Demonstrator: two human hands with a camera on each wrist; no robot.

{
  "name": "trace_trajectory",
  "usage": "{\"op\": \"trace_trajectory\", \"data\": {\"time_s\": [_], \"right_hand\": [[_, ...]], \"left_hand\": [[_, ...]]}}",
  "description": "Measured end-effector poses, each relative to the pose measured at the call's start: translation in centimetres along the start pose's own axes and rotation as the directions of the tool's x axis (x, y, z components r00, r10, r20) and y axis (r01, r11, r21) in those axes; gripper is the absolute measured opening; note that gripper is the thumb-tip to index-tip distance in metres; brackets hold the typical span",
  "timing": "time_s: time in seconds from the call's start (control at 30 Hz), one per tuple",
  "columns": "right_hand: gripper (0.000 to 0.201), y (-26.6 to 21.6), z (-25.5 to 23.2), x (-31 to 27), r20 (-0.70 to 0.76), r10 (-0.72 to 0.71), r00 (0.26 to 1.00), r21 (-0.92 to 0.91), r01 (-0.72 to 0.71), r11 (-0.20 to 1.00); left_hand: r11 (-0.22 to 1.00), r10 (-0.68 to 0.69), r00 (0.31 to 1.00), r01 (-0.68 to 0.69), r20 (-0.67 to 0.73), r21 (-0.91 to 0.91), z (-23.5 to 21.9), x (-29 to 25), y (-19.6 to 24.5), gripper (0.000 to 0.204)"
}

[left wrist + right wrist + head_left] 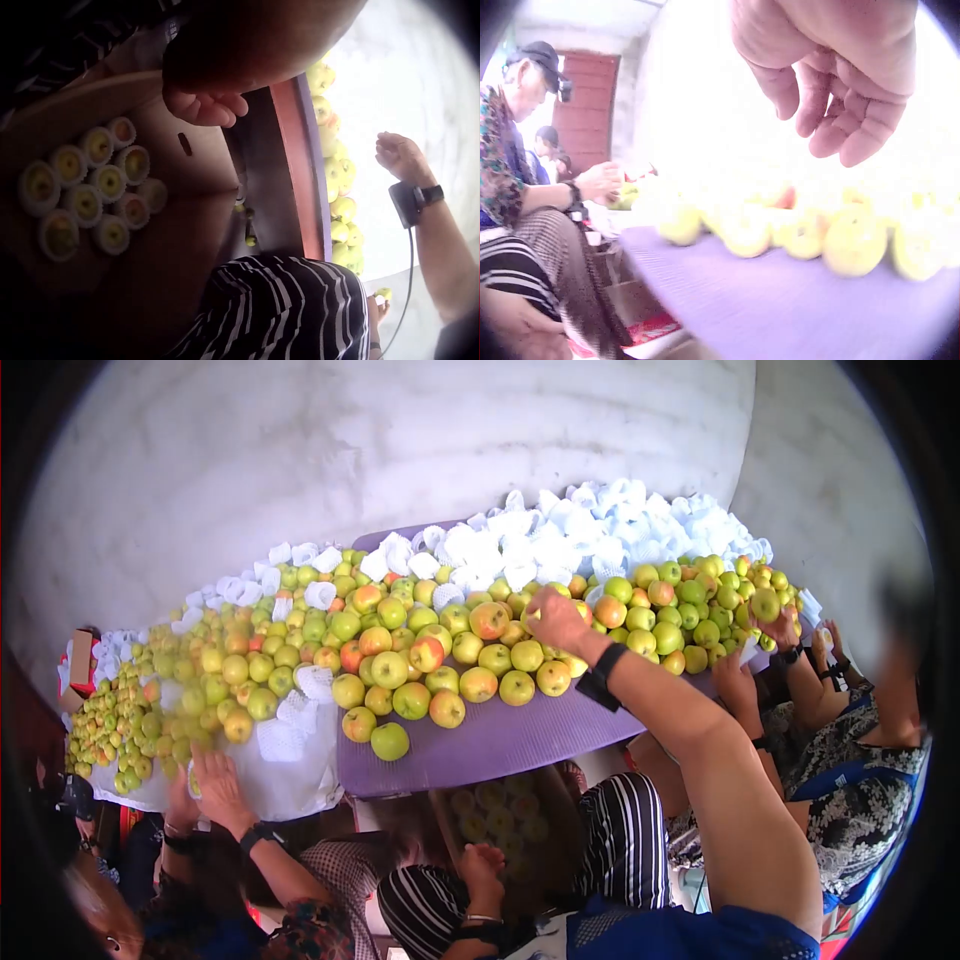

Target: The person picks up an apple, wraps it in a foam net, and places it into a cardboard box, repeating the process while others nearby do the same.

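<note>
My right hand (560,622) reaches over a long heap of yellow-green and reddish apples (428,653) on a purple ribbed mat (480,740). In the right wrist view its fingers (859,124) hang loosely bent above the apples, with nothing between them. My left hand (484,872) is low near my striped trousers, fingers loosely curled and nothing in them. The left wrist view shows that hand (206,107) above the edge of a cardboard carton (169,154). Several apples in white foam sleeves (108,183) stand inside the carton in rows.
White foam sleeves (600,535) are piled along the wall behind the apples. At the left, another person's hand (222,790) is by the heap's edge. On the right, a person's hand (782,628) holds an apple (765,605). A cable (411,277) hangs from my right wrist camera.
</note>
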State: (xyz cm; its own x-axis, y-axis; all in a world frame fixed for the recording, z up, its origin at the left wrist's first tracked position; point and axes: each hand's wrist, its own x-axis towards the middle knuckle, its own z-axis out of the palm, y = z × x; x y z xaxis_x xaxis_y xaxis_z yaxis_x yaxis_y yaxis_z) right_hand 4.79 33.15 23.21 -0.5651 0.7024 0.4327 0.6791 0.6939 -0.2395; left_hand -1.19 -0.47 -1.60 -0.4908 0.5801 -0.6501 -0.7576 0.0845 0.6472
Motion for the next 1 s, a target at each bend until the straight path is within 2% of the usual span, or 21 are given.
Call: {"op": "trace_trajectory", "data": {"time_s": [0.03,0.1,0.13,0.2,0.23,0.3,0.33,0.4,0.43,0.53,0.57,0.6,0.73,0.77,0.83,0.87,0.93,0.97,1.0], "right_hand": [[0.018,0.7,0.1,1.9,0.024,0.025,0.999,0.021,-0.025,0.999],[0.022,2.5,1.3,5.1,0.005,0.161,0.987,0.240,-0.158,0.958],[0.024,2.5,1.2,6.3,0.023,0.168,0.986,0.214,-0.169,0.962],[0.026,2.0,0.9,8.6,0.117,0.079,0.990,-0.018,-0.077,0.997],[0.026,3.4,2.6,10.6,0.122,0.073,0.990,-0.010,-0.072,0.997],[0.034,7.6,7.6,14.4,0.235,-0.053,0.971,-0.326,0.130,0.936],[0.034,7.9,8.0,15.1,0.240,-0.058,0.969,-0.316,0.135,0.939],[0.036,7.3,7.4,15.8,0.529,0.008,0.848,-0.391,0.236,0.890],[0.032,5.6,6.0,15.1,0.552,0.072,0.831,-0.379,0.173,0.909],[0.025,7.0,8.4,15.1,0.524,0.122,0.843,-0.382,0.104,0.918],[0.023,7.4,9.1,15.4,0.563,0.071,0.824,-0.401,0.197,0.895],[0.023,7.8,9.8,15.4,0.566,0.067,0.822,-0.396,0.199,0.897],[0.021,7.3,10.0,13.8,0.416,0.073,0.906,-0.375,0.098,0.922],[0.021,7.6,10.2,13.8,0.414,0.073,0.907,-0.378,0.098,0.921],[0.020,8.4,10.7,13.9,0.151,0.176,0.973,-0.217,-0.141,0.966],[0.020,7.6,9.5,13.6,0.146,0.173,0.974,-0.219,-0.139,0.966],[0.020,5.8,6.5,12.5,-0.060,0.228,0.972,-0.056,-0.231,0.971],[0.023,4.7,5.4,11.6,-0.188,0.280,0.941,0.055,-0.275,0.960],[0.023,3.7,4.0,10.8,-0.195,0.276,0.941,0.052,-0.271,0.961]], "left_hand": [[1.000,0.005,1.000,-0.005,0.011,0.029,0.0,0.2,-0.2,0.035],[1.000,0.013,1.000,-0.013,-0.001,0.028,0.1,0.4,-0.2,0.035],[0.999,0.026,1.000,-0.026,-0.003,0.026,0.1,0.5,-0.1,0.036],[0.999,0.036,0.999,-0.036,-0.006,0.025,0.1,0.6,-0.1,0.035],[0.998,0.047,0.999,-0.047,0.002,0.028,0.1,0.6,0.0,0.035],[0.998,0.055,0.998,-0.055,-0.017,0.031,0.3,0.6,0.2,0.034],[0.998,0.059,0.998,-0.058,-0.025,0.036,0.3,0.7,0.3,0.033],[0.998,0.050,0.998,-0.048,-0.043,0.039,0.2,0.7,0.3,0.033],[0.998,0.039,0.998,-0.037,-0.049,0.042,0.2,0.7,0.3,0.032],[0.997,0.016,0.999,-0.012,-0.044,0.076,0.2,0.6,0.5,0.032],[0.997,0.016,0.999,-0.012,-0.050,0.076,0.3,0.6,0.6,0.032],[0.996,-0.005,0.998,0.010,-0.059,0.086,0.4,0.5,0.7,0.032],[0.993,-0.018,0.999,0.024,-0.051,0.118,0.7,0.0,1.0,0.032],[0.993,-0.018,0.999,0.023,-0.048,0.116,0.7,0.0,0.9,0.032],[0.993,-0.023,0.999,0.026,-0.034,0.113,0.7,0.1,0.7,0.033],[0.994,-0.020,0.999,0.023,-0.029,0.110,0.8,0.0,0.6,0.033],[0.995,-0.017,1.000,0.017,0.003,0.102,0.8,-0.1,0.5,0.032],[0.995,-0.013,1.000,0.012,0.010,0.098,0.9,-0.1,0.5,0.032],[0.996,-0.035,0.999,0.034,0.015,0.088,1.0,-0.1,0.5,0.031]]}}
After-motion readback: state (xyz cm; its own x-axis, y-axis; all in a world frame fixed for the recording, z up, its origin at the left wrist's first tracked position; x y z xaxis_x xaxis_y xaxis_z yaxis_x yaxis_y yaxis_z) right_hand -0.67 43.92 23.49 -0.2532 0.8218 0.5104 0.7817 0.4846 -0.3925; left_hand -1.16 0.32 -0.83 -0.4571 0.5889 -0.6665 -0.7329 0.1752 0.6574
